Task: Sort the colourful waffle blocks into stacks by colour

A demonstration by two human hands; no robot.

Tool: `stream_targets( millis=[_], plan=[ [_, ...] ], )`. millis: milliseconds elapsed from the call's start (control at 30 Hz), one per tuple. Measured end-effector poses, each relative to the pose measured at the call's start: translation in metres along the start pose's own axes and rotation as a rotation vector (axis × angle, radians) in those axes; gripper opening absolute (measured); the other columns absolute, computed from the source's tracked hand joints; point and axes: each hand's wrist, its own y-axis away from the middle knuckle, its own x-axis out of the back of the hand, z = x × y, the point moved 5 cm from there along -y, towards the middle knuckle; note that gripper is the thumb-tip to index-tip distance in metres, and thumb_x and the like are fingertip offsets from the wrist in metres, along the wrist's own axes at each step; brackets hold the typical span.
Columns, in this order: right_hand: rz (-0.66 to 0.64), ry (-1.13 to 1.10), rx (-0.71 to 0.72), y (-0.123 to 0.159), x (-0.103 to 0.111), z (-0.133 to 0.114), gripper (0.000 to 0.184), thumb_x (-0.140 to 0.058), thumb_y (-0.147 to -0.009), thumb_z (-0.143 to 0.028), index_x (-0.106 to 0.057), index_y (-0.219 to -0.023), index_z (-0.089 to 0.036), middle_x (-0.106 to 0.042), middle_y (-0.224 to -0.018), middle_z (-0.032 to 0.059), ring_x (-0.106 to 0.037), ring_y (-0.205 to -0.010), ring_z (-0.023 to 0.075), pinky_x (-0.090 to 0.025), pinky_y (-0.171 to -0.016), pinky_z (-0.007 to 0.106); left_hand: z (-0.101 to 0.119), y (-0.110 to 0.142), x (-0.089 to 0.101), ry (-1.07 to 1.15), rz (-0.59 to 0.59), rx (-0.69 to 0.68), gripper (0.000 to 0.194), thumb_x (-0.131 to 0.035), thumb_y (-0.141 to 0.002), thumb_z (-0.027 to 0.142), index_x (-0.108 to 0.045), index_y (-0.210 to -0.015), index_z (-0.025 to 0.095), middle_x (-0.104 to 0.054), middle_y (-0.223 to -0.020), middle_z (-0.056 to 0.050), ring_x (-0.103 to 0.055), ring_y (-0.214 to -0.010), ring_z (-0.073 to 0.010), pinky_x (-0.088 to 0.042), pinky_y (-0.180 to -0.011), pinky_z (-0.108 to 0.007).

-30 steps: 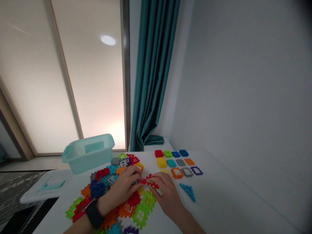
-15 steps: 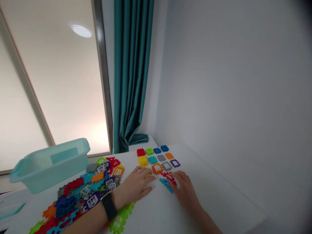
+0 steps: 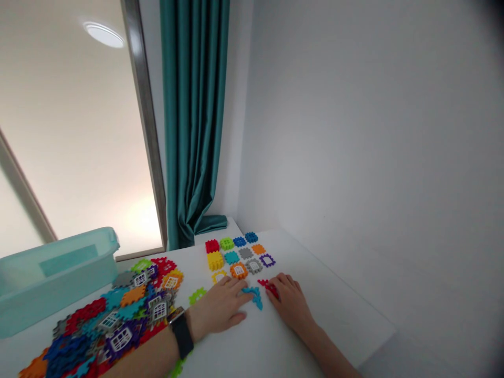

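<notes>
Beside the blue piece [image 3: 257,299] — which my left hand [image 3: 221,305], thumb apart, is touching — my right hand [image 3: 290,301] is pinching the red piece [image 3: 268,285].

Glow behind frosted panel [image 3: 94,157]; right corners dark (lens, apparently).

Likely home room: teal curtain [image 3: 192,121], frosted glass door [image 3: 79,136], toy tiles [image 3: 118,336] on white table [image 3: 299,273].

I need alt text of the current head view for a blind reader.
Right hand holds a red piece on a white table; left hand touches a blue piece. Beyond are rows of colourful pieces; at left, a pile and a tub.
</notes>
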Motion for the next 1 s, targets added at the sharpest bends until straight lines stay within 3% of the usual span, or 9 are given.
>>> stream_targets(
  millis=[400,733,1000],
  plan=[
    [0.030,-0.080,0.041,0.020,0.003,-0.001,0.029,-0.049,-0.097,-0.025,-0.068,-0.119,-0.026,-0.069,-0.119,0.0072,-0.060,-0.113,0.0258,-0.045,-0.098,0.042,0.001,-0.001,-0.002,0.023,0.009,-0.046,0.048,-0.062,-0.095,0.039,-0.047,-0.139,0.028,-0.052,-0.145,-0.009,-0.050,-0.131,-0.0306,-0.039,-0.109,-0.044],
    [0.039,-0.040,0.052,0.016,0.002,-0.001,0.030,-0.048,-0.098,-0.024,-0.069,-0.118,-0.028,-0.070,-0.117,0.0064,-0.062,-0.111,0.0255,-0.047,-0.096,0.043,0.002,0.000,-0.005,0.023,0.019,-0.050,0.050,-0.061,-0.095,0.042,-0.046,-0.140,0.029,-0.052,-0.145,-0.008,-0.049,-0.132,-0.0304,-0.037,-0.111,-0.044],
    [0.119,-0.018,0.069,0.016,0.010,-0.007,0.030,-0.048,-0.097,-0.022,-0.068,-0.117,-0.025,-0.068,-0.122,0.0094,-0.062,-0.114,0.0255,-0.048,-0.098,0.043,-0.002,0.005,0.000,0.013,0.011,-0.040,0.048,-0.060,-0.095,0.043,-0.047,-0.140,0.031,-0.051,-0.146,-0.008,-0.049,-0.132,-0.0303,-0.036,-0.111,-0.043]
  ],
)
